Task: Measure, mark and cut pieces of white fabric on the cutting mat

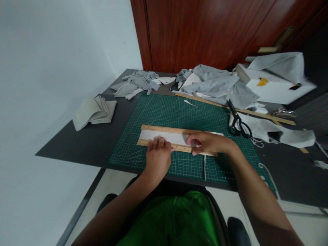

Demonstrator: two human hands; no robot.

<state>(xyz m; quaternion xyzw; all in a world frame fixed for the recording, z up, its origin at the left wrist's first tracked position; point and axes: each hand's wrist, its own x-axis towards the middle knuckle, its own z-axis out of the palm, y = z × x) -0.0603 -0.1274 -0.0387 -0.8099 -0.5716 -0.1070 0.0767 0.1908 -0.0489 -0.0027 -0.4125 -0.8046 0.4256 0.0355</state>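
Note:
Two wooden rulers lie roughly parallel on a green cutting mat, a far ruler (164, 129) and a near ruler (179, 148). Between them shows a white strip (174, 138). My left hand (159, 153) rests flat on the near ruler and the strip's lower edge, fingers extended. Over the right part of the strip, my right hand (206, 141) is curved, with thumb and forefinger apart at the near ruler's edge; nothing shows between them. A pale cord (204, 167) runs from the near ruler towards the table's front edge.
Black scissors (237, 123) lie at the green mat's (164, 109) right edge. Behind are a long wooden ruler (205, 101), grey fabric heaps (215, 82) and a white box (276, 85). Folded cloth (96, 112) sits left, a pale fabric piece (289, 135) right.

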